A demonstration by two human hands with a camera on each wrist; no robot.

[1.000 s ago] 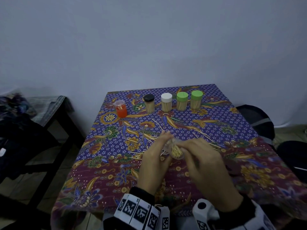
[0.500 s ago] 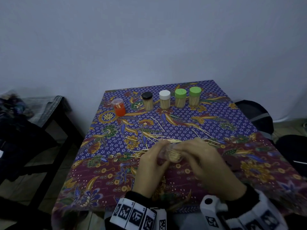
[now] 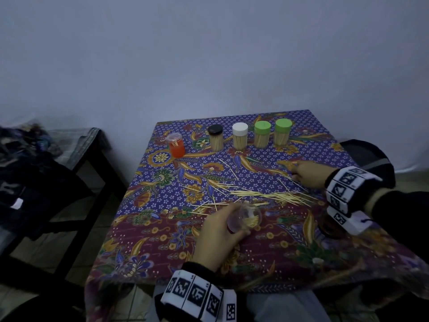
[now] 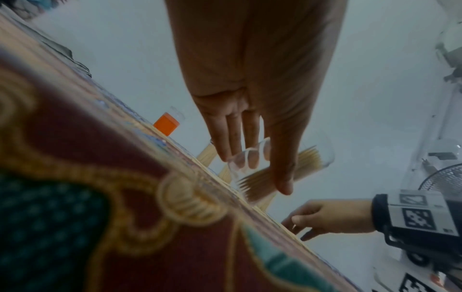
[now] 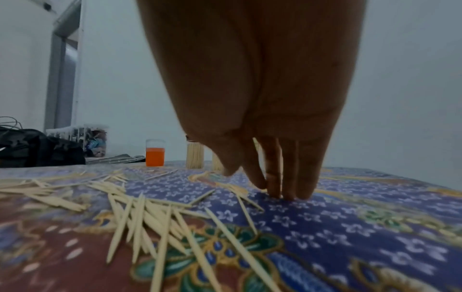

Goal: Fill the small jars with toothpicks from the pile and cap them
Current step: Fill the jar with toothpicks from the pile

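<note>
My left hand (image 3: 240,219) grips a clear small jar (image 3: 251,219) tilted on its side above the cloth, a bundle of toothpicks inside. In the left wrist view the fingers (image 4: 282,177) wrap the jar (image 4: 315,158). The loose toothpick pile (image 3: 267,195) lies just beyond it. My right hand (image 3: 296,173) reaches to the pile's far right end, its straight fingertips (image 5: 287,195) touching the cloth beside scattered toothpicks (image 5: 140,213), holding nothing I can see. Capped full jars stand at the back: black (image 3: 215,140), white (image 3: 240,138) and two green (image 3: 262,137).
An orange jar (image 3: 176,145) with a clear cap stands at the back left of the batik-covered table (image 3: 162,228). A dark round object (image 3: 327,226) shows under my right wrist band. A low dark bench (image 3: 76,147) with clothes stands left; a dark bag (image 3: 366,154) sits right.
My right hand has let go of the jar and moved right and away to the toothpicks on the cloth. The left hand still holds the jar, now alone.
</note>
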